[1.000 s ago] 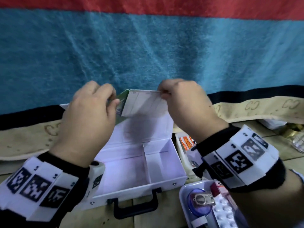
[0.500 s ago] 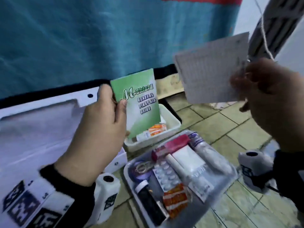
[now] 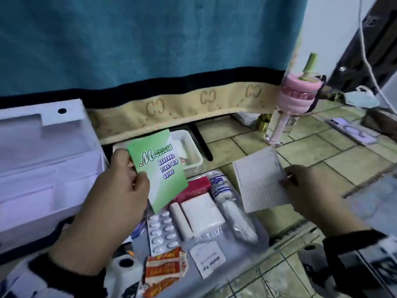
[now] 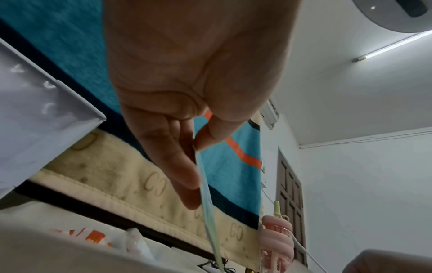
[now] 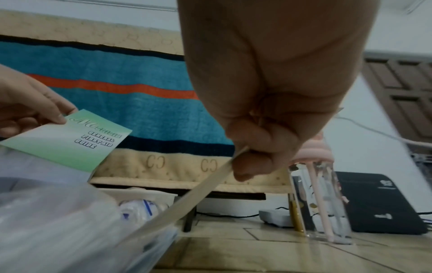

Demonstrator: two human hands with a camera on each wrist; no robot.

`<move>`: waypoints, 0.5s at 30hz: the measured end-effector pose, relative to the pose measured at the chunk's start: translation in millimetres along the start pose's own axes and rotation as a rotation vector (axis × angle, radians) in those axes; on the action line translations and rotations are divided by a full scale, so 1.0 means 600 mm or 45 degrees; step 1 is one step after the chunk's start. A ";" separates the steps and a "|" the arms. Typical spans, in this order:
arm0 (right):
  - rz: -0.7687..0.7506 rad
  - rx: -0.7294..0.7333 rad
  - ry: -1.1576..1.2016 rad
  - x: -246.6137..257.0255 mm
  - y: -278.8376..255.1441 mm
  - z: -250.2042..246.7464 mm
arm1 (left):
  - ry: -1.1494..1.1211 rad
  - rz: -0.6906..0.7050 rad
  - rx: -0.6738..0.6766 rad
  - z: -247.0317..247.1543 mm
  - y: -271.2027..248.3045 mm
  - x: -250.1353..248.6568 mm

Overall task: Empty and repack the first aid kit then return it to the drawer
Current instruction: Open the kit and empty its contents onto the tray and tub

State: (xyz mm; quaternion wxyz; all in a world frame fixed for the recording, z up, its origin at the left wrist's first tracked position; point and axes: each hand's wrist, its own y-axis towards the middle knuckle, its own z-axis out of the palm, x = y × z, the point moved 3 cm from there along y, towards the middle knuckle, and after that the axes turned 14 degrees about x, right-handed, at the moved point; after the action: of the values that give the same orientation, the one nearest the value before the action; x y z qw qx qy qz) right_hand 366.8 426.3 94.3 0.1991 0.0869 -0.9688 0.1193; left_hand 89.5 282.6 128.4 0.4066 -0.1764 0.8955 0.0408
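The white first aid kit case (image 3: 38,168) lies open on the floor at the left, nothing visible inside it. My left hand (image 3: 126,181) pinches a green first aid guide booklet (image 3: 159,168) by its left edge, just right of the case; the left wrist view shows the booklet (image 4: 207,194) edge-on between thumb and fingers. My right hand (image 3: 300,186) pinches a white printed sheet (image 3: 260,181) by its right edge, low over the floor. Between the hands lies a clear tray (image 3: 255,254) with a pill blister (image 3: 163,233), bandage rolls (image 3: 225,198), a red box (image 3: 193,188) and orange sachets (image 3: 165,269).
A small white tub (image 3: 193,151) sits behind the booklet. A pink-capped clear bottle (image 3: 287,108) stands on the tiled floor at the back right, with a phone (image 3: 352,132) and a white cable (image 3: 367,61) further right. A blue blanket (image 3: 150,39) hangs behind.
The two papers were pulled apart over the open case, then carried right. Since half a second ago, my right hand has lowered the white sheet toward the floor beside the tray.
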 end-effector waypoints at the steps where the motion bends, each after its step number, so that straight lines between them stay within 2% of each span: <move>1: -0.019 0.034 -0.028 0.001 0.010 0.000 | -0.012 -0.033 -0.012 0.005 -0.002 -0.001; 8: -0.167 0.053 -0.011 0.006 0.066 -0.013 | -0.024 -0.197 -0.165 0.019 -0.016 0.008; 15: -0.264 0.274 -0.032 0.016 0.077 0.030 | -0.026 -0.265 -0.192 0.047 -0.025 -0.008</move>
State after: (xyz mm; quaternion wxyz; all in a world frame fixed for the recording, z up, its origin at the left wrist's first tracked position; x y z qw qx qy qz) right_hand 341.6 464.5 73.1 0.1876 0.2087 -0.9387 0.2000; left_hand 117.5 276.3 114.4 0.4035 -0.2979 0.8625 0.0673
